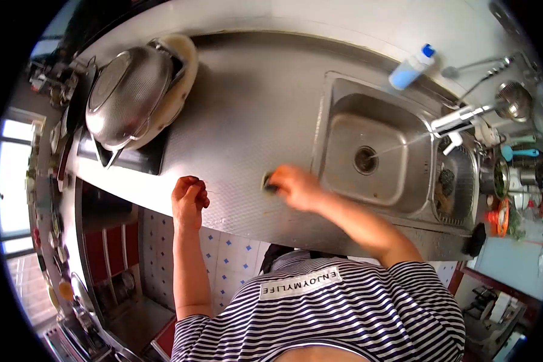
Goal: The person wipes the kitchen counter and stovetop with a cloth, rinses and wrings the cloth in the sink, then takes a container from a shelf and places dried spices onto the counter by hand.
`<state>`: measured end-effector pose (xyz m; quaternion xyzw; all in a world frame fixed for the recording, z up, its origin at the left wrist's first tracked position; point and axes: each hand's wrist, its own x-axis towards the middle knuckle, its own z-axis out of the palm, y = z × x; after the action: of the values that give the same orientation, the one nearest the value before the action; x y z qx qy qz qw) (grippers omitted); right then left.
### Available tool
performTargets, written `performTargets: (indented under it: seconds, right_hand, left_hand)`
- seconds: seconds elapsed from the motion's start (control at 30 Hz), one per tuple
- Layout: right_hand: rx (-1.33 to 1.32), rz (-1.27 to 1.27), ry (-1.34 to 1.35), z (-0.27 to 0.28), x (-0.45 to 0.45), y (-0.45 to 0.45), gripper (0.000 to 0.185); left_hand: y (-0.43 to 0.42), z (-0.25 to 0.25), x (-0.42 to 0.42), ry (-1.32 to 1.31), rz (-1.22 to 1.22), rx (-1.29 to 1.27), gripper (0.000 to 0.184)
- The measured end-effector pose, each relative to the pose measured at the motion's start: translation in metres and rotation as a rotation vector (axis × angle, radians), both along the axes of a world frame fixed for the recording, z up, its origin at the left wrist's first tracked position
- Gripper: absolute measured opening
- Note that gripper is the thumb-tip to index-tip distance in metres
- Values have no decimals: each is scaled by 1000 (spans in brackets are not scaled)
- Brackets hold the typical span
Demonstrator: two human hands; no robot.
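Steel counter [247,108] left of the sink [323,120]: right hand [294,186] pinches a scrubbing pad [266,183], best pressed flat; left hand [189,196] curled, contents unclear

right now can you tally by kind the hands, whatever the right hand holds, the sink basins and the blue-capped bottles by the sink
Hands: 2 (left hand, right hand)
Held in the right hand: 1 (small green-and-dark pad)
Sink basins: 2 (large basin, small basin)
Blue-capped bottles: 1 (bottle)
Total: 6
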<state>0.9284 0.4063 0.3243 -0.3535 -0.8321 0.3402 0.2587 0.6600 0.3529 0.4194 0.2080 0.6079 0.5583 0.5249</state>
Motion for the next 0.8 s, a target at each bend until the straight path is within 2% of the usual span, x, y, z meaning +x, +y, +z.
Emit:
performTargets:
  seconds: [0.07, 0.13, 0.2, 0.27, 0.4, 0.5, 0.6, 0.67, 0.8]
  right_hand:
    - [-123, 344, -102, 33, 9, -34, 17]
    - [-204, 580, -248, 34, 43, -49, 13]
    - [-172, 662, -390, 40, 93, -60, 12]
    - [-194, 634, -374, 43, 154, -67, 10]
    - [-626, 318, -718, 72, 258, -56, 14]
    - [-717, -279, -317, 54, 313, -8, 17]
    - [-661, -741, 119, 23, 309, 55, 21]
    - [-702, -850, 434, 20, 295, 86, 23]
    - [-766, -904, 511, 24, 283, 120, 22]
  left_hand:
    - [6, -1, 7, -47, -53, 41, 11]
    - [11, 7, 22, 3, -103, 55, 10]
    - [14, 10, 38, 6, -123, 54, 8]
    - [16, 9, 52, 0, -143, 16, 7]
    - [19, 7, 73, -42, -218, 15, 9]
    - [21, 14, 97, -88, -262, 34, 8]
    - [26, 26, 128, -88, -325, 51, 9]
    - [28, 36, 151, -87, -355, 68, 10]
    - [24, 59, 190, -44, -383, 95, 11]
